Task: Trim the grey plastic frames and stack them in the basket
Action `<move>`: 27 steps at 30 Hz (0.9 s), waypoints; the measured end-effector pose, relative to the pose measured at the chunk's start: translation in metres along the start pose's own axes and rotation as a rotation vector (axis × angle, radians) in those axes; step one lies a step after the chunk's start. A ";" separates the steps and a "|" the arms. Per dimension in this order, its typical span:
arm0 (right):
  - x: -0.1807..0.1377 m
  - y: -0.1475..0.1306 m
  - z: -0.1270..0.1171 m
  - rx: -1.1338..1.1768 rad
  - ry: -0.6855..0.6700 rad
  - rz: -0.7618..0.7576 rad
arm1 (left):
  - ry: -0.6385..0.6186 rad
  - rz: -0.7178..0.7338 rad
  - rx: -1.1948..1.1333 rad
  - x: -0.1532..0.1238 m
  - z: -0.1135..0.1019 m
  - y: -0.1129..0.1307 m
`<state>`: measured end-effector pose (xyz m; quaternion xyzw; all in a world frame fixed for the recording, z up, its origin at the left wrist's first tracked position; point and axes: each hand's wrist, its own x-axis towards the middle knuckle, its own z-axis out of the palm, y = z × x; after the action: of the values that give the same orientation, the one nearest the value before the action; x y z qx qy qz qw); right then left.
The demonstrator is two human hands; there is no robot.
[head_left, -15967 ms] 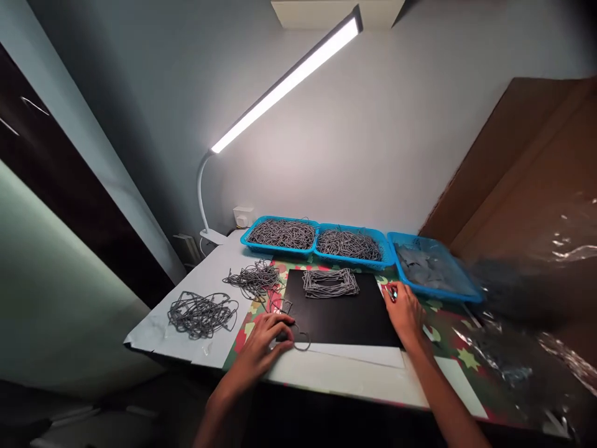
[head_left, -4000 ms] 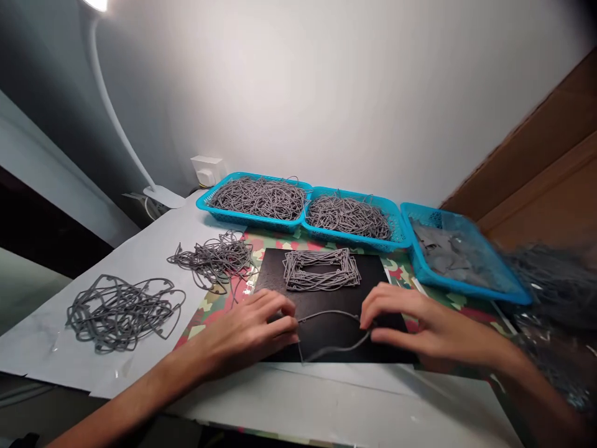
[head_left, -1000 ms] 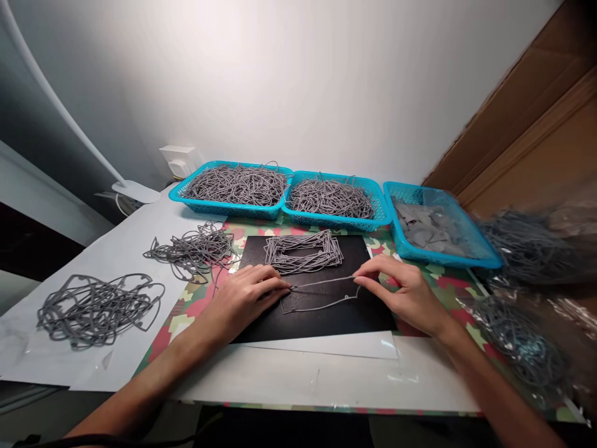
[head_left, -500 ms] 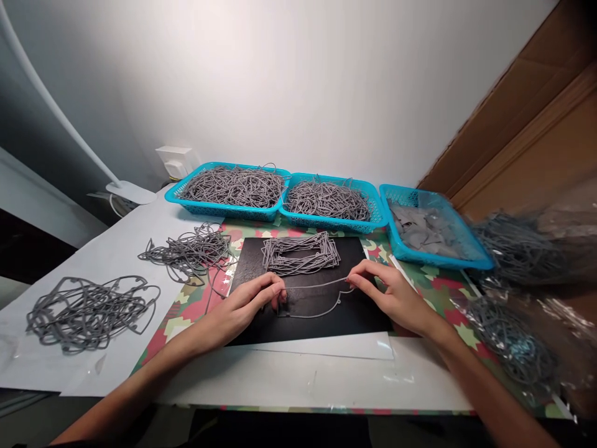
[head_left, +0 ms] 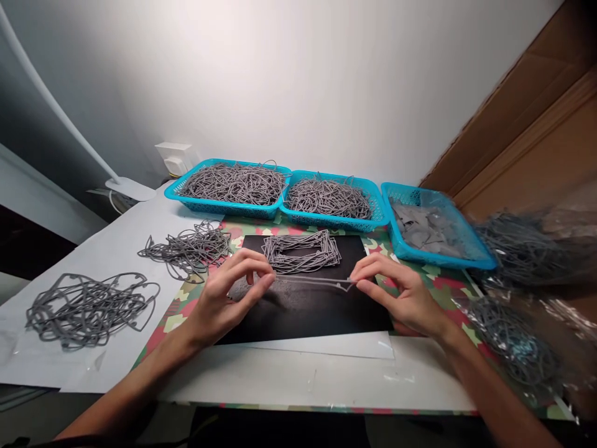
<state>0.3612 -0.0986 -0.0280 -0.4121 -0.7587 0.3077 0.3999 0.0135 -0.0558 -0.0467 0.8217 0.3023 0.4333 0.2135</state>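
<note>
A thin grey rubber gasket [head_left: 310, 282] is stretched between my hands above a black mat [head_left: 321, 317]. My left hand [head_left: 237, 286] pinches its left end between thumb and fingers. At the other end, my right hand [head_left: 396, 289] grips the corner near a small tab. The gasket's two long sides lie close together, almost edge-on to me. Just beyond it, a stack of similar grey gaskets [head_left: 302, 254] forms a rough rectangle on the mat.
Two blue baskets [head_left: 224, 208] [head_left: 326, 221] of tangled grey gaskets stand at the back. A third blue basket [head_left: 433, 255] holds flat grey pieces. Loose gasket heaps [head_left: 93, 311] [head_left: 189, 249] lie left. Clear plastic bags [head_left: 510, 339] of gaskets lie right. A cardboard box [head_left: 536, 118] stands behind.
Both hands have lifted the gasket, the left one more. Its near side, which sagged in a loop toward me, is now drawn up close to the far side.
</note>
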 end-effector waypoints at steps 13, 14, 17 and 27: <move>-0.002 0.017 0.017 -0.269 -0.137 0.199 | -0.361 0.008 0.292 -0.007 0.001 -0.021; -0.001 0.017 0.021 -0.279 -0.142 0.192 | -0.354 -0.027 0.278 -0.007 0.001 -0.022; 0.000 0.016 0.028 -0.306 -0.161 0.172 | -0.316 -0.115 0.229 -0.007 0.002 -0.022; -0.001 0.012 0.029 -0.306 -0.153 0.171 | -0.422 -0.264 0.134 -0.014 0.006 -0.026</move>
<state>0.3409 -0.0980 -0.0520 -0.5067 -0.7869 0.2519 0.2461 0.0046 -0.0468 -0.0741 0.8596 0.3840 0.1998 0.2717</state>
